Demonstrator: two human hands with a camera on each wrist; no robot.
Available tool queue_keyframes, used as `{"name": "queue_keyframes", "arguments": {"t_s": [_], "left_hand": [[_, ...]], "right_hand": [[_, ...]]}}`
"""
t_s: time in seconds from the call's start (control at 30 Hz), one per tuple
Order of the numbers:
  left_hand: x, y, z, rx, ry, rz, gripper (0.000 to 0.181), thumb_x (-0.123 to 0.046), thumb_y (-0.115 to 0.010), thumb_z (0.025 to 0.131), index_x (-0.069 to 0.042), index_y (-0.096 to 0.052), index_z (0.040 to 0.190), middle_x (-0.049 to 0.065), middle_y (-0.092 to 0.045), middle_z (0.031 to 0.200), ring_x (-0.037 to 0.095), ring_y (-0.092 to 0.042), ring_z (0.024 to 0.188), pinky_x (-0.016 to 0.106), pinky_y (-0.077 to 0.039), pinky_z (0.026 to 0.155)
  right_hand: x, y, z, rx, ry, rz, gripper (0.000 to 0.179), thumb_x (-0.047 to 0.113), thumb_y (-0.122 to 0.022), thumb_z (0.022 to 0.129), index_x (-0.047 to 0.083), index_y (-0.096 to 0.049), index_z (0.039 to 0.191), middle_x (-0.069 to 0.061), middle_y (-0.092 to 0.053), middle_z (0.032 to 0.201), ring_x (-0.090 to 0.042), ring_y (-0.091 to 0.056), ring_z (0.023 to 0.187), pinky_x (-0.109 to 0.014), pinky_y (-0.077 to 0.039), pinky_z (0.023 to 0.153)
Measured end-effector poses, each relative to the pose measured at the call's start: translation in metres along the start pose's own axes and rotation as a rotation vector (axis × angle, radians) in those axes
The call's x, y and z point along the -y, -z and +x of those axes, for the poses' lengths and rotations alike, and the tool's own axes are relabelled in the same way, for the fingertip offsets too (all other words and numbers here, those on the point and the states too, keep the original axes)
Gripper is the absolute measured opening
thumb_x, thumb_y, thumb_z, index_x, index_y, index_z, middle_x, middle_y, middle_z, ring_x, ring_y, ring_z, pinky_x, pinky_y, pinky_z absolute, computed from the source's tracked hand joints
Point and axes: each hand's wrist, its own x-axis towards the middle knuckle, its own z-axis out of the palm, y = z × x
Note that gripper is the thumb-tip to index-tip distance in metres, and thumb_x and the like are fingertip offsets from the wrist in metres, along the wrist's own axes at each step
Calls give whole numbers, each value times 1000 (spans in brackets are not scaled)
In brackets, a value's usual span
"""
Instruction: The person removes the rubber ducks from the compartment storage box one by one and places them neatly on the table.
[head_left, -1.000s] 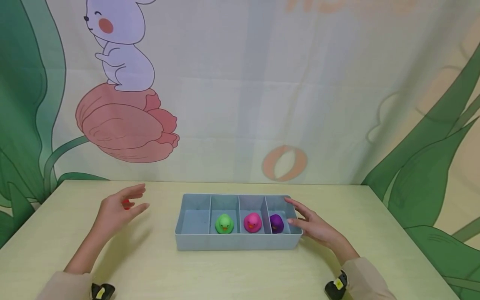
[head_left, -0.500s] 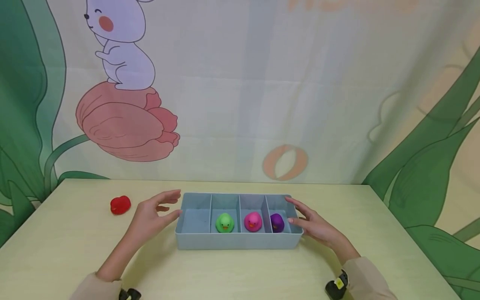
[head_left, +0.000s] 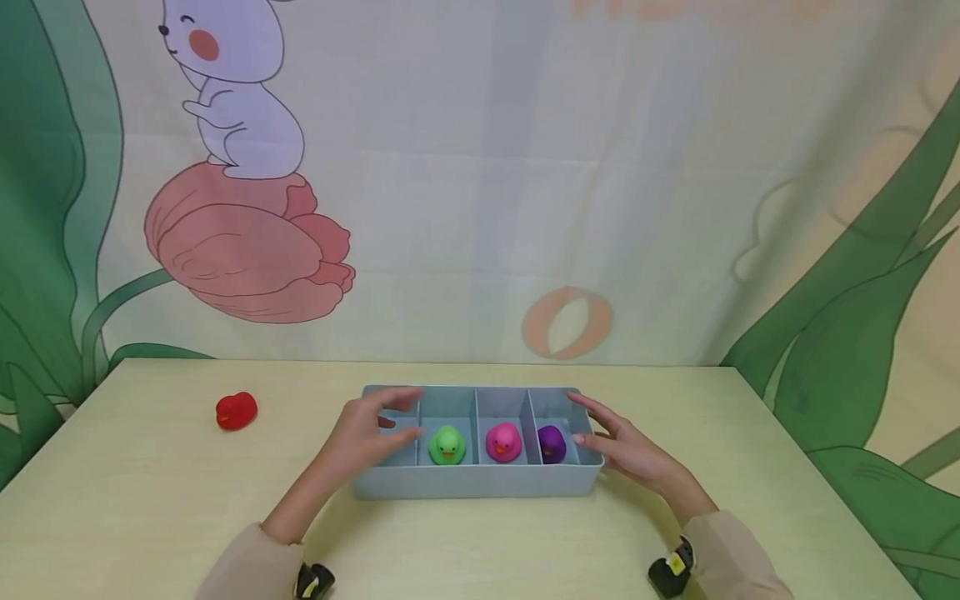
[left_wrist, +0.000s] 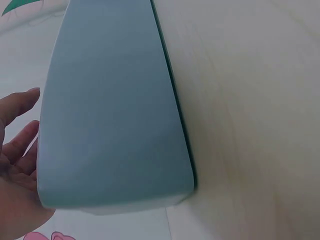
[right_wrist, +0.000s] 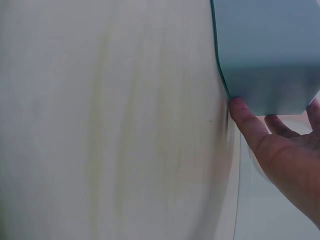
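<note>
A grey-blue box (head_left: 472, 482) with several compartments stands on the table. From left to right, a green toy duck (head_left: 447, 446), a pink toy duck (head_left: 503, 442) and a purple toy duck (head_left: 552, 445) sit in separate compartments. My left hand (head_left: 367, 433) is over the leftmost compartment, thumb and fingers spread apart, their tips near the green duck and nothing between them. At the box's right end, my right hand (head_left: 633, 450) holds the wall, the thumb over the rim. The right wrist view shows its fingers (right_wrist: 250, 125) against that end.
A small red toy (head_left: 236, 412) lies on the table (head_left: 150, 500) to the left of the box; its kind is unclear from this side. Behind the table hangs a printed cloth (head_left: 450, 208). Both wrists wear black bands.
My left hand has moved right, from in front of the red toy to above the box's left compartment. My right hand stays at the box's right end, and the ducks keep their places.
</note>
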Motion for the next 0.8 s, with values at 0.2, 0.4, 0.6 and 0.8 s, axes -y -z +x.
{"name": "queue_keyframes", "arguments": {"t_s": [0.2, 0.4, 0.6, 0.8], "left_hand": [[-4, -11, 6, 109, 30, -25, 43, -6, -70, 78, 2, -57, 118, 17, -60, 115, 31, -56, 102, 40, -51, 78], [-7, -20, 10, 183, 53, 8, 46, -6, -71, 76, 2, -57, 119, 16, -60, 116, 30, -54, 104, 44, -49, 81], [-8, -27, 16, 235, 57, 76, 47, -6, -72, 75, 0, -58, 119, 12, -60, 117, 28, -53, 107, 43, -47, 87], [-9, -33, 22, 295, 38, 216, 45, -6, -73, 75, -2, -60, 117, 9, -61, 114, 26, -55, 106, 40, -47, 87]], "right_hand": [[2, -1, 0, -1, -1, -5, 66, 20, -56, 90, 22, -21, 145, -12, 7, 152, -46, -6, 134, -61, -31, 94], [2, -1, 0, 1, 0, 5, 68, 21, -58, 90, 21, -20, 146, -13, 7, 152, -46, -9, 134, -60, -33, 94], [3, -2, 0, -3, -7, 12, 68, 21, -58, 89, 21, -20, 146, -13, 7, 152, -46, -7, 134, -60, -32, 95], [3, -2, -1, -8, -7, 2, 65, 17, -56, 91, 21, -21, 145, -14, 7, 152, -47, -8, 133, -60, -33, 94]]}}
